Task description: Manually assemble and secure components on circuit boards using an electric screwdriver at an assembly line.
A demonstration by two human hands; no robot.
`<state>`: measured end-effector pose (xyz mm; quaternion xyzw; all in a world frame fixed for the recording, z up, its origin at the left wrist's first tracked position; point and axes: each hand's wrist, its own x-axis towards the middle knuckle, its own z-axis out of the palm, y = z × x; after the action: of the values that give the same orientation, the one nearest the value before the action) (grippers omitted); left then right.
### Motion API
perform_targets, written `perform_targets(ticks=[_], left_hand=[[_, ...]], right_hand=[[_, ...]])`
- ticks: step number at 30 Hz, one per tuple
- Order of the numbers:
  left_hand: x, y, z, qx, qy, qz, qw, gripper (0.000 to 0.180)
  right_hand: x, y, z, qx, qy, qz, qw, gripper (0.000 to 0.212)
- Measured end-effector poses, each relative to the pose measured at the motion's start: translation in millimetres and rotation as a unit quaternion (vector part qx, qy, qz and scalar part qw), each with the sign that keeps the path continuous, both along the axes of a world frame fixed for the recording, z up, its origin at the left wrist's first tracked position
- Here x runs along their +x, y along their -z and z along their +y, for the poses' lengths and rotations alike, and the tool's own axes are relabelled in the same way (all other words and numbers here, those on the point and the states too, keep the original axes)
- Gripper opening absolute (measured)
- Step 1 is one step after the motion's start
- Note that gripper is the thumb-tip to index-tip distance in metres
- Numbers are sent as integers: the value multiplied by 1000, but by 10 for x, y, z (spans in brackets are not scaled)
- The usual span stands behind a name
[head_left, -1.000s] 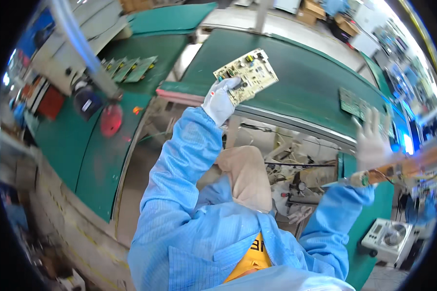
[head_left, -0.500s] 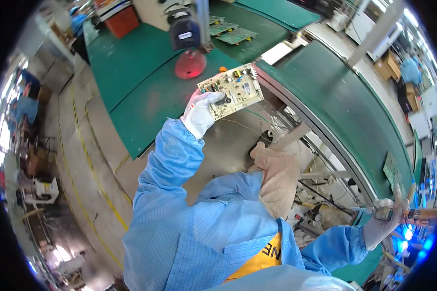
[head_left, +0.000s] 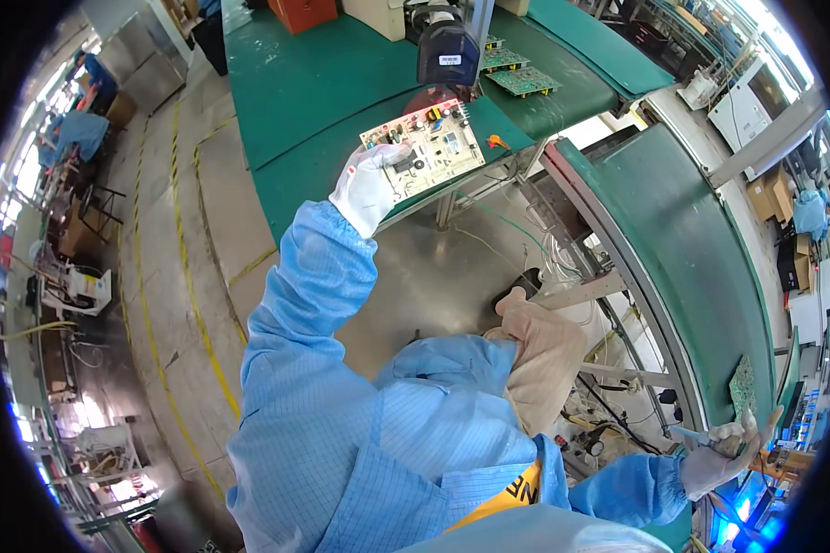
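My left hand (head_left: 367, 187), in a white glove, grips a beige circuit board (head_left: 443, 158) by its near left corner. The board's component side faces up, and it is held below a dark scanner (head_left: 448, 57) on a post. Far to the right, my gloved right hand (head_left: 717, 463) is partly curled, with some fingers stretched out. Something small and greyish seems to lie in it, too unclear to name. Just beyond those fingers, a green circuit board (head_left: 741, 387) lies on the green conveyor belt (head_left: 682, 221).
Several green circuit boards (head_left: 524, 81) lie on the far belt behind the scanner. A green-topped table (head_left: 314, 138) extends to the left, with an orange-red bin (head_left: 302, 13) at its back. A small orange object (head_left: 497, 142) sits near the table edge. Cables hang below the conveyor.
The view has swung, so the tables and scanner appear further right. The beige board now sits closer beneath the scanner, and the red glow has dimmed. My right hand remains beside the green board.
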<state>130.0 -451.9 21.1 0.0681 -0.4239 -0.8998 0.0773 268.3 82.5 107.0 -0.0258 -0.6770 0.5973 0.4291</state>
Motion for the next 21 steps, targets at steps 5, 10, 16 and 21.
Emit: perform_targets(ticks=[5, 10, 16, 21], left_hand=[[-2, -24, 15, -21, -10, -22, 999, 33], [-37, -17, 14, 31, -3, -23, 999, 31], [-290, 42, -121, 179, -27, 16, 983, 22], [-333, -35, -65, 165, -47, 21, 985, 20]], right_hand=[[-25, 10, 23, -40, 28, -12, 999, 26], [-3, 16, 41, 14, 12, -5, 1000, 29], [5, 75, 235, 8, -59, 17, 998, 33], [37, 142, 301, 28, -74, 12, 997, 36]])
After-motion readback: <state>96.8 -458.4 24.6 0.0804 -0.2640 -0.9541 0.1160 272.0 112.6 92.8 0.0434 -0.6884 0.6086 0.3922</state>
